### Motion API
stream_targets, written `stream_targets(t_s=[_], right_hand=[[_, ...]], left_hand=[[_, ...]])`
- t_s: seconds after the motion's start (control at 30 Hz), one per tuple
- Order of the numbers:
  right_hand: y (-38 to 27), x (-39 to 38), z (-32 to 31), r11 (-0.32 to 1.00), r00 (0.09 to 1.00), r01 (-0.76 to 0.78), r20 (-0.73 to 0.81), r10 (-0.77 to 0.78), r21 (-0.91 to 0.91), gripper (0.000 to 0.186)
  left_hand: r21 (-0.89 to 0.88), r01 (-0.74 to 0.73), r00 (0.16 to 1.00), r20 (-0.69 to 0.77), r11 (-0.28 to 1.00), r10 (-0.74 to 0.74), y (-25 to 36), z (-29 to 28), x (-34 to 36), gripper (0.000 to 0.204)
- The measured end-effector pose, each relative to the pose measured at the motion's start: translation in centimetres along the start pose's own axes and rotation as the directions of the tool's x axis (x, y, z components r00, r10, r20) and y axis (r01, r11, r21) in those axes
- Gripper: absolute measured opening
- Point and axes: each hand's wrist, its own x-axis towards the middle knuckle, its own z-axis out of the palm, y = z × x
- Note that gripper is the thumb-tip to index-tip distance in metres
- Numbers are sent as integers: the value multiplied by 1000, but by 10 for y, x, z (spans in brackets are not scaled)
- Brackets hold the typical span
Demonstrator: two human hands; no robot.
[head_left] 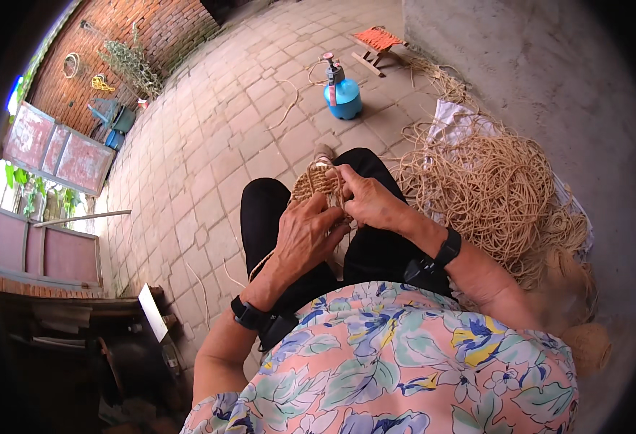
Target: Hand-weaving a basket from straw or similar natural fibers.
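Between my knees is a small woven piece of tan cord [310, 184], its far end rounded and its rows tightly packed. My left hand [305, 233] is closed round its near side, with the fingers bent over it. At the piece's right edge my right hand [370, 202] is closed in a pinch, with a strand of cord by the fingertips. Both hands hide the near part of the weave. A loose cord [260, 265] trails beside my left wrist.
A big tangled heap of tan cord [498, 192] lies on a white sheet [457, 119] at my right, with a cord ball [587, 347] nearby. Ahead stand a blue pump sprayer [344, 99] and a folding stool [379, 40]. Loose cords lie on the paving. Dark clutter fills the lower left.
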Motion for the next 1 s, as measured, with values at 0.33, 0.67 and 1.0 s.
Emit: stream_targets(t_s=[0.33, 0.67, 1.0], right_hand=[[13, -14, 6, 946, 964, 195, -126, -234, -258, 59], [-5, -11, 1, 999, 998, 46, -49, -45, 20, 56], [13, -25, 0, 473, 988, -43, -31, 149, 880, 34]], left_hand=[[9, -23, 1000, 13, 1000, 22, 4, -4, 2, 22], [-16, 27, 998, 64, 999, -26, 5, -5, 5, 21], [-105, 79, 990, -110, 991, -90, 1, 2, -5, 25]])
